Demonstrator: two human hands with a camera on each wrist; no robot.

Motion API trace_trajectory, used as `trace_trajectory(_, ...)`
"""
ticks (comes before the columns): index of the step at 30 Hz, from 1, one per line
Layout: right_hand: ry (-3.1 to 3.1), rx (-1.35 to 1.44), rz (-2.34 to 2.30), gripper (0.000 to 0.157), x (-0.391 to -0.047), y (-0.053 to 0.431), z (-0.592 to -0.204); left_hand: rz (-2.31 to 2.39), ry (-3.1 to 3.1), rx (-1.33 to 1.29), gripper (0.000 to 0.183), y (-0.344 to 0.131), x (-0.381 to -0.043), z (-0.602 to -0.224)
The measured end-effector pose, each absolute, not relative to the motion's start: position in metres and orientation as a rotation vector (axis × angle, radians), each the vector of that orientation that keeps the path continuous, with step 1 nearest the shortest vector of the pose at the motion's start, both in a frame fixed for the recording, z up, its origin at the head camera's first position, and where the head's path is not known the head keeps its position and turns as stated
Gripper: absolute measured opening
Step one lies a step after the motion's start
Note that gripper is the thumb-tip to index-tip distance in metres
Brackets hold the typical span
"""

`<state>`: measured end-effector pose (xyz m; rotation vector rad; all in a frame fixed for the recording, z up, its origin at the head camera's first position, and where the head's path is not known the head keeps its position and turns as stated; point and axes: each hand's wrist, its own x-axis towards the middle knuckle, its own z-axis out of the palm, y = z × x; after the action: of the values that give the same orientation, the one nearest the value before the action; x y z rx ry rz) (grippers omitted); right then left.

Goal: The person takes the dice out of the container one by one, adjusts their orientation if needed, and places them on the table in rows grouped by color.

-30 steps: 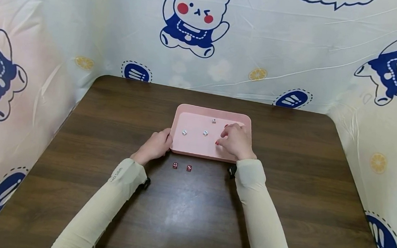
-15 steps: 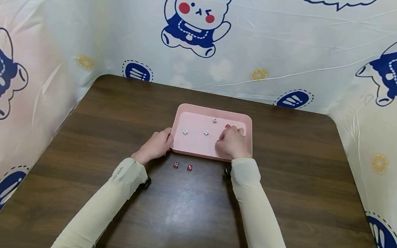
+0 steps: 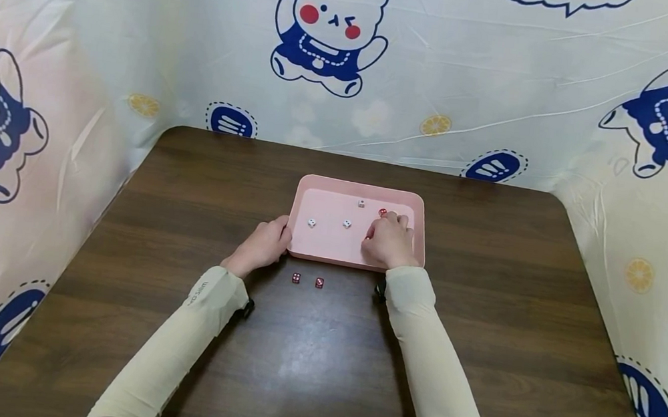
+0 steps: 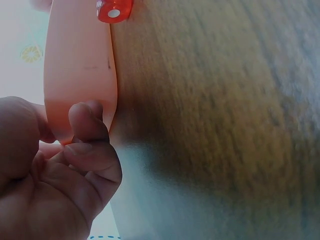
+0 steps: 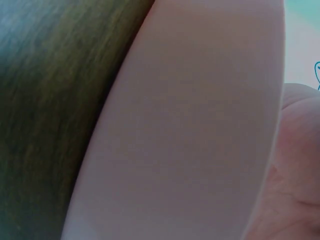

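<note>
My left hand [image 3: 260, 245] holds the left end of a shallow pink tray [image 3: 342, 186]; in the left wrist view, its fingers and thumb [image 4: 87, 122] pinch the tray's corner. My right hand [image 3: 392, 242] is down inside the tray's right part, fingers curled around a small red die, of which only a trace of red shows by the thumb. Another red die [image 3: 382, 212] lies just beyond these fingers. Three white dice [image 3: 347, 224] lie in the tray. The tray's wall [image 5: 190, 120] hides the fingertips in the right wrist view.
Two red dice, the left one [image 3: 296, 278] and the right one [image 3: 319, 283], lie on the dark wooden table [image 3: 480, 316] in front of the tray. A patterned curtain [image 3: 206, 35] surrounds the table's back and sides.
My right hand has moved slightly left and nearer, and its fingers have curled in over the red die by the thumb. The left hand keeps its place on the tray.
</note>
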<state>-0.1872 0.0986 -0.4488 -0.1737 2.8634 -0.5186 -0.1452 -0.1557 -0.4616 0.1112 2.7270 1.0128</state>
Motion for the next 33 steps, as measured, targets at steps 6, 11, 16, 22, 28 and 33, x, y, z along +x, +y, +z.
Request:
trace_trajectory(6,2.859,-0.171,-0.526,0.010,-0.1866,0.0981,-0.4490,1.017,2.723,0.111,0.027,-0.1559,-0.1447,-0.4609)
trace_trajectory(11,2.858,-0.167,-0.538,0.009,-0.1858,0.0979,-0.4478,1.019,2.730,0.118,0.026,-0.1558,-0.1448,-0.4622)
trace_trajectory(16,2.862,-0.172,-0.541,0.009,-0.1856,0.0978,-0.4478,1.028,2.734,0.129,0.027,-0.1563,-0.1457,-0.4634)
trace_trajectory(22,2.864,-0.173,-0.546,0.009,-0.1855,0.0981,-0.4480,1.030,2.727,0.117,0.027,-0.1549,-0.1451,-0.4616)
trace_trajectory(28,2.865,-0.180,-0.543,0.009,-0.1858,0.0990,-0.4490,1.014,2.724,0.105,0.027,-0.1550,-0.1454,-0.4623)
trace_trajectory(33,2.869,-0.192,-0.539,0.009,-0.1858,0.0993,-0.4488,1.013,2.725,0.105,0.027,-0.1548,-0.1453,-0.4615)
